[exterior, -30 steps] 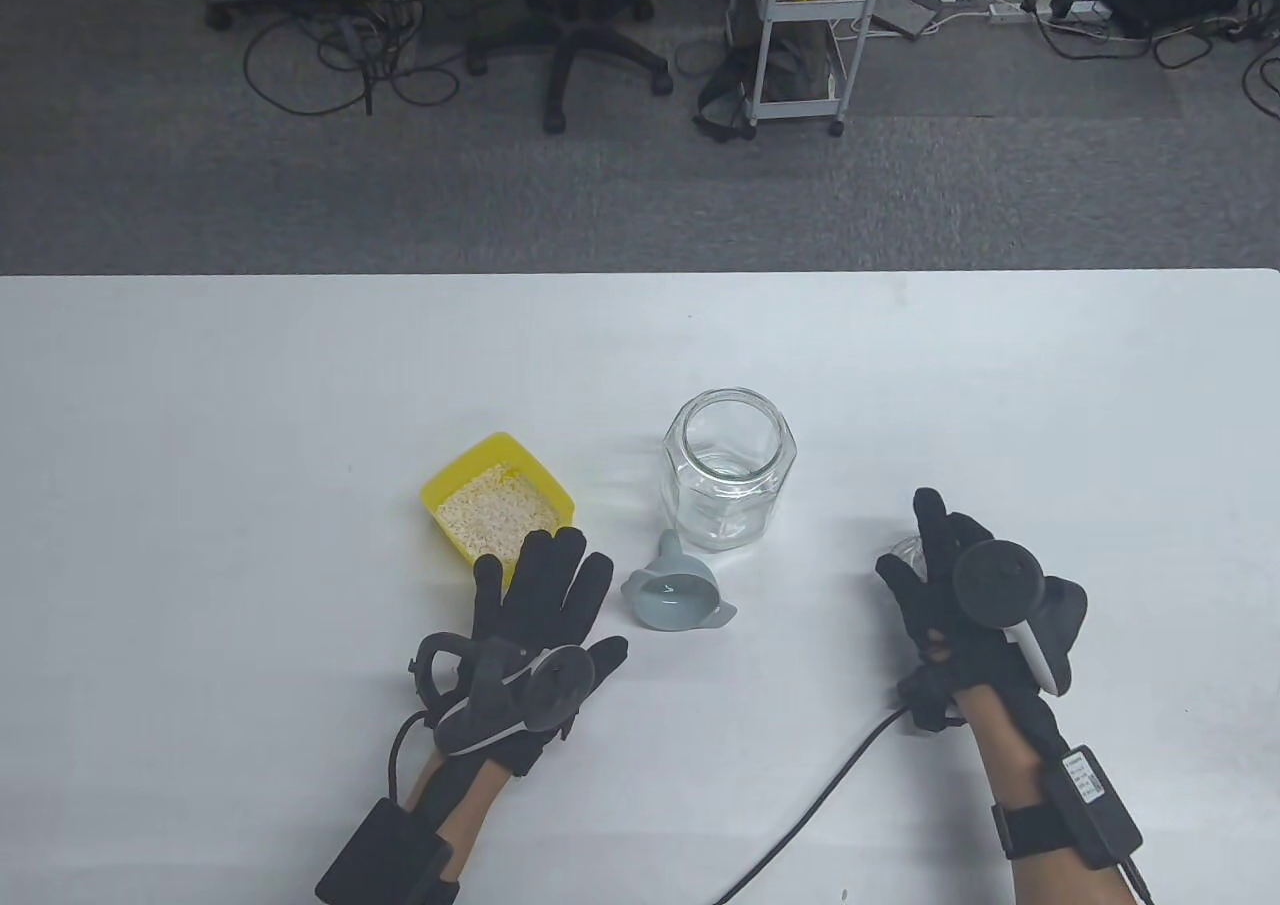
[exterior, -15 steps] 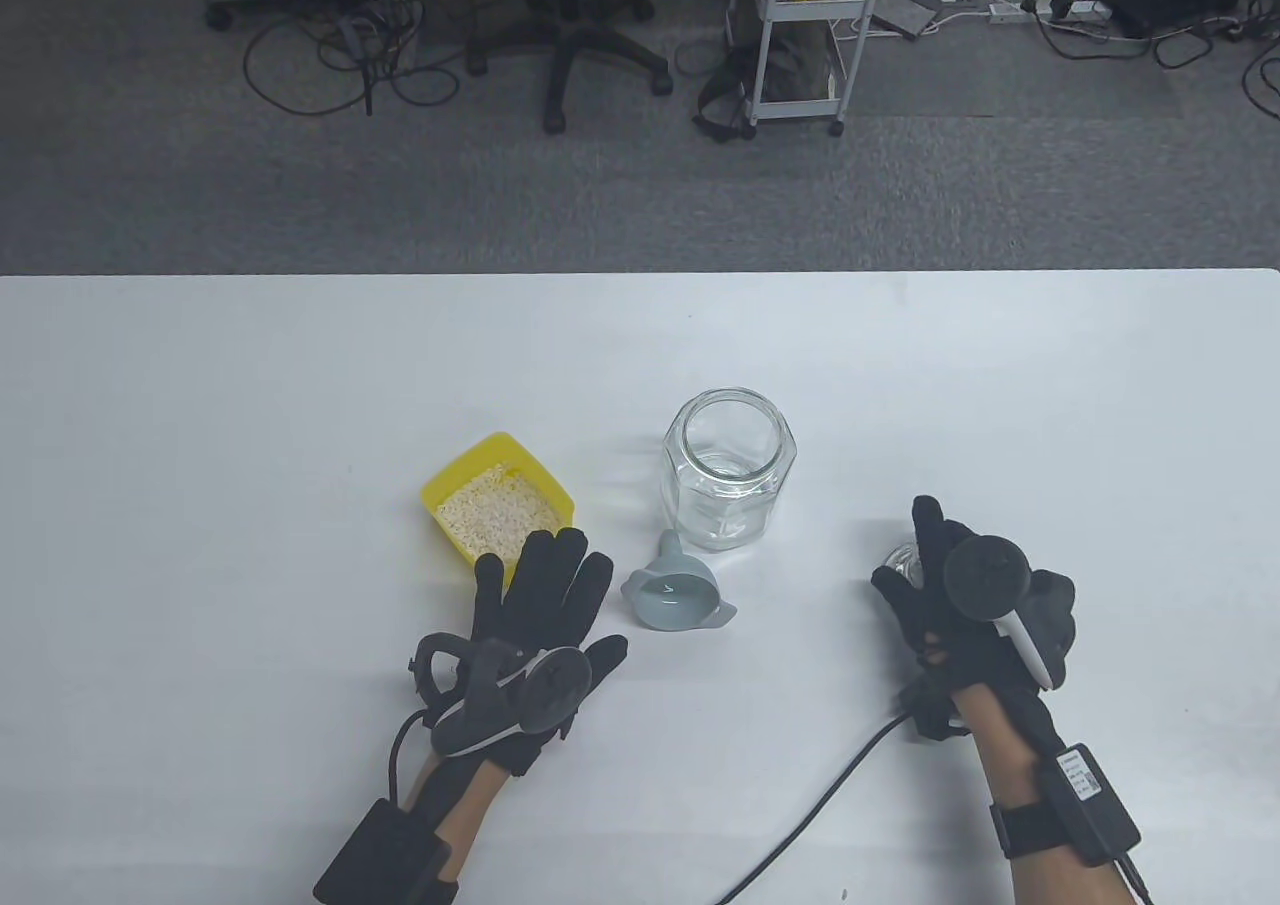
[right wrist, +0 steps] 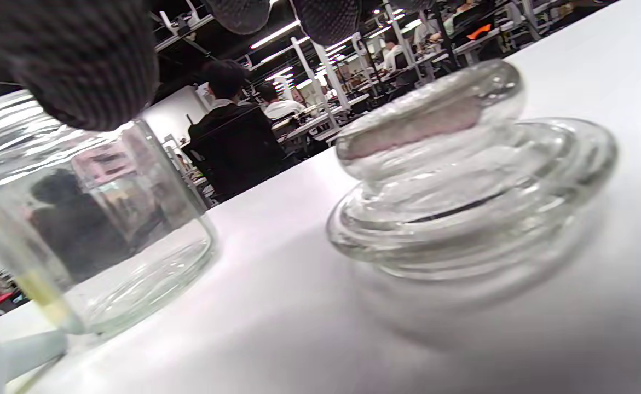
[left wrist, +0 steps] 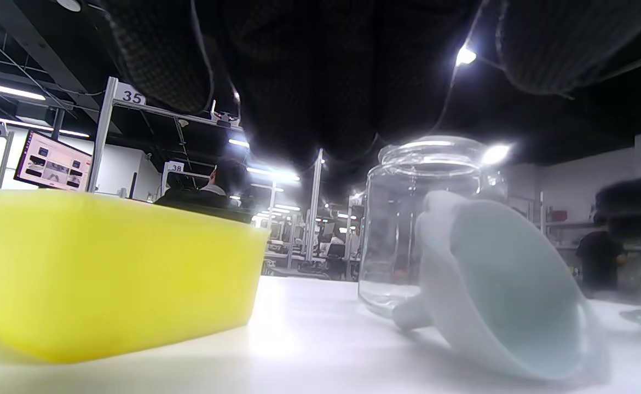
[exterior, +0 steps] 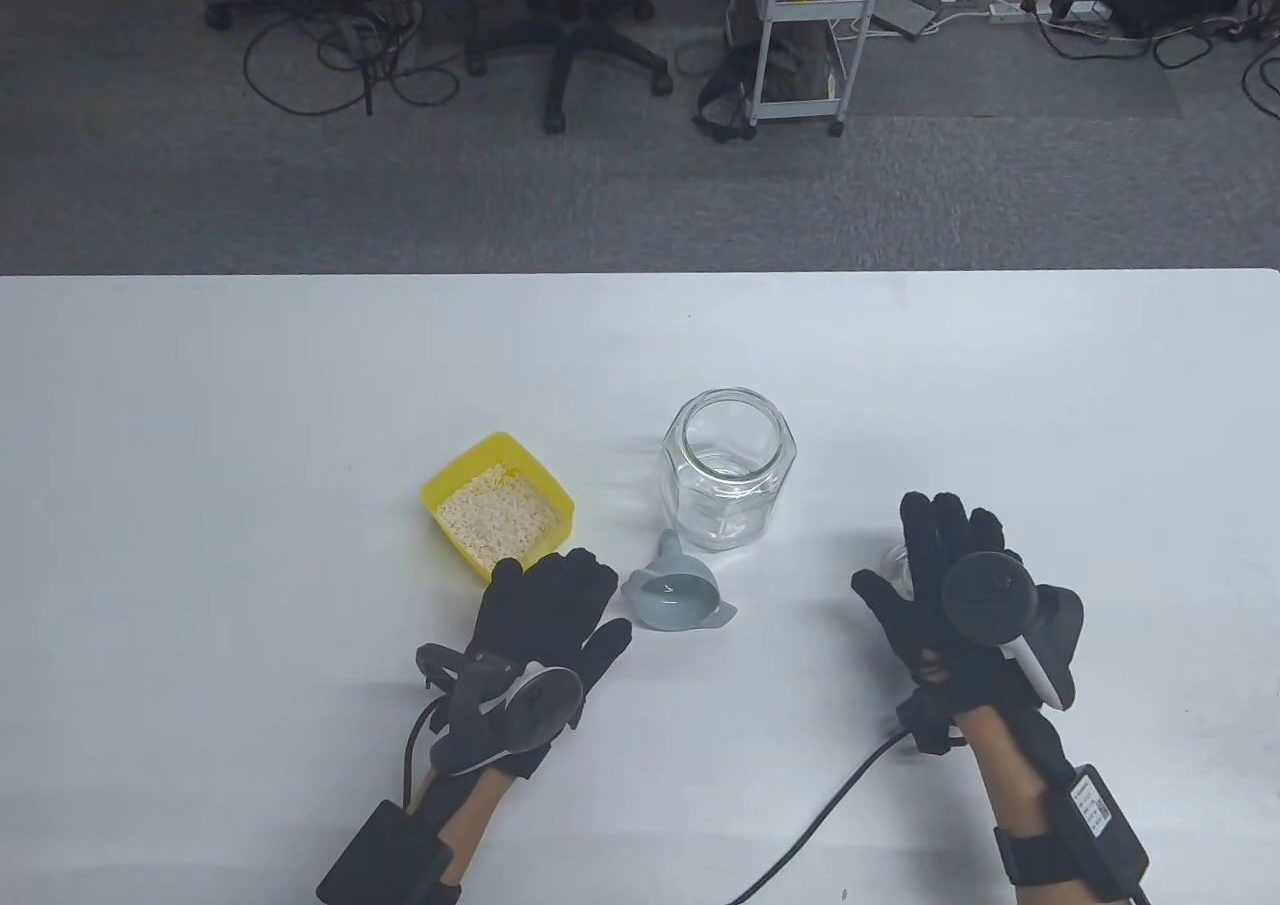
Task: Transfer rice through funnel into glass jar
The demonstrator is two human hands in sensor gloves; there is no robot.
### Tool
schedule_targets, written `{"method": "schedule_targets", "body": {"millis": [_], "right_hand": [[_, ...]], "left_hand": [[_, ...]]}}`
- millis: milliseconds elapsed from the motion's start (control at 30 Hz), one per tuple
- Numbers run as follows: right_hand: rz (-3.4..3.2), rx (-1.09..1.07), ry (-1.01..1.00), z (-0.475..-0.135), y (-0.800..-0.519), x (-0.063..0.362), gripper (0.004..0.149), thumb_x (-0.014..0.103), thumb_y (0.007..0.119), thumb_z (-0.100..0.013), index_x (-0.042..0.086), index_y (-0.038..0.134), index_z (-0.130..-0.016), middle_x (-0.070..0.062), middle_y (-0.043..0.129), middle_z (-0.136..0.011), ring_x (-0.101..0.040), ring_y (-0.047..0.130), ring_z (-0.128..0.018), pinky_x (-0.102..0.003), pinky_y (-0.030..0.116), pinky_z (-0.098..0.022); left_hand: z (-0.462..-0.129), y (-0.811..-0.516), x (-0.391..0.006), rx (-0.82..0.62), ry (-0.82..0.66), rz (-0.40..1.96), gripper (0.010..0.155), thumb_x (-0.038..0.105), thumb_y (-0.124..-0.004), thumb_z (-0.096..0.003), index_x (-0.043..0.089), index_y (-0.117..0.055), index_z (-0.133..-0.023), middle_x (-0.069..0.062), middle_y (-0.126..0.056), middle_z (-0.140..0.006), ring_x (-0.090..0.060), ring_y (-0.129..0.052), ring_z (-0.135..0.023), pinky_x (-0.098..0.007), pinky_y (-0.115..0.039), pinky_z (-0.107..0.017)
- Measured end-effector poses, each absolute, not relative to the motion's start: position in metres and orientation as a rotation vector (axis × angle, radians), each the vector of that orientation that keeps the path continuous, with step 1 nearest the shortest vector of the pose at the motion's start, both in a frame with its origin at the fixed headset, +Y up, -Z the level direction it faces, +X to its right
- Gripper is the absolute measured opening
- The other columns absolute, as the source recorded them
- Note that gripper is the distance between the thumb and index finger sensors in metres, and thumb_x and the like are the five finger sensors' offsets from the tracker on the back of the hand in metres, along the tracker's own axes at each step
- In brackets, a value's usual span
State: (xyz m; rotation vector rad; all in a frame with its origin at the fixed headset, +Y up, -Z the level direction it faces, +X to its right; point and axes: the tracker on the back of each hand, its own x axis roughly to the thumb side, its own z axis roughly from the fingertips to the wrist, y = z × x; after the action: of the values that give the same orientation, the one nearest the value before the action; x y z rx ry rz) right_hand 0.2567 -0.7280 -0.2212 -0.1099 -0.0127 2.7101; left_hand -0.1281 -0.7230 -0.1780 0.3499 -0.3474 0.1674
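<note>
Between tray (exterior: 445,486) and jar (exterior: 728,467), the funnel (exterior: 676,597) lies tipped. Left hand (exterior: 545,610) and right hand (exterior: 940,585), fingers spread, hold nothing. Best: grasp its bowl, seat spout squarely in the jar.

The rice tray (exterior: 497,517) sits on the table (exterior: 250,395) just beyond the left hand's (exterior: 540,625) fingertips (exterior: 560,570). The funnel (exterior: 672,593) lies on its side just right of those fingers, its spout toward the glass jar (exterior: 728,469) standing upright behind it. The glass lid (right wrist: 462,180) rests on the table under the right hand's (exterior: 950,595) fingers (exterior: 935,530), right of the jar.
</note>
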Motion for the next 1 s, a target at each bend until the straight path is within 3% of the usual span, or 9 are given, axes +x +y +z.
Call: {"method": "schedule_targets", "body": {"millis": [233, 367, 567, 767, 1000], "right_hand": [[2.767, -0.061, 0.059, -0.22, -0.734, 0.247, 0.086, 0.069, 0.076, -0.039, 0.038, 0.033, -0.106, -0.007, 0.032, -0.12, -0.046, 0.024, -0.107, -0.071, 0.031, -0.07], [2.768, -0.051, 0.071, -0.22, -0.736, 0.246, 0.085, 0.068, 0.076, -0.039, 0.038, 0.032, -0.106, -0.007, 0.031, -0.12, -0.046, 0.023, -0.107, -0.071, 0.03, -0.07], [2.755, -0.053, 0.089, -0.22, -0.736, 0.248, 0.086, 0.068, 0.076, -0.039, 0.038, 0.032, -0.106, -0.007, 0.031, -0.12, -0.046, 0.022, -0.107, -0.071, 0.029, -0.07], [2.741, -0.064, 0.051, -0.222, -0.733, 0.252, 0.083, 0.065, 0.077, -0.04, 0.036, 0.036, -0.106, -0.01, 0.033, -0.119, -0.046, 0.021, -0.107, -0.071, 0.027, -0.07], [2.746, -0.054, 0.046, -0.223, -0.733, 0.252, 0.082, 0.065, 0.077, -0.04, 0.036, 0.037, -0.106, -0.011, 0.033, -0.119, -0.046, 0.021, -0.107, -0.071, 0.027, -0.07]], "left_hand": [[-0.189, -0.719, -0.125, 0.278, -0.281, 0.076, 0.069, 0.068, -0.078, -0.0488, 0.032, -0.073, -0.107, -0.006, -0.081, -0.114, -0.034, -0.088, -0.102, -0.066, -0.066, -0.075], [-0.204, -0.708, -0.101, 0.128, -0.249, -0.039, 0.077, 0.071, -0.077, -0.0496, 0.034, -0.058, -0.114, -0.008, -0.066, -0.123, -0.037, -0.075, -0.11, -0.068, -0.059, -0.078], [-0.228, -0.715, -0.08, -0.008, -0.173, -0.111, 0.073, 0.069, -0.079, -0.0496, 0.034, -0.064, -0.112, -0.009, -0.062, -0.125, -0.04, -0.068, -0.114, -0.073, -0.049, -0.079], [-0.231, -0.724, -0.074, 0.022, -0.181, -0.086, 0.053, 0.06, -0.081, -0.0521, 0.036, -0.08, -0.099, -0.008, -0.061, -0.125, -0.041, -0.061, -0.117, -0.079, -0.041, -0.076], [-0.219, -0.718, -0.073, 0.129, -0.257, -0.043, 0.046, 0.056, -0.081, -0.0516, 0.033, -0.085, -0.092, -0.004, -0.069, -0.121, -0.037, -0.068, -0.114, -0.077, -0.045, -0.077]]}}
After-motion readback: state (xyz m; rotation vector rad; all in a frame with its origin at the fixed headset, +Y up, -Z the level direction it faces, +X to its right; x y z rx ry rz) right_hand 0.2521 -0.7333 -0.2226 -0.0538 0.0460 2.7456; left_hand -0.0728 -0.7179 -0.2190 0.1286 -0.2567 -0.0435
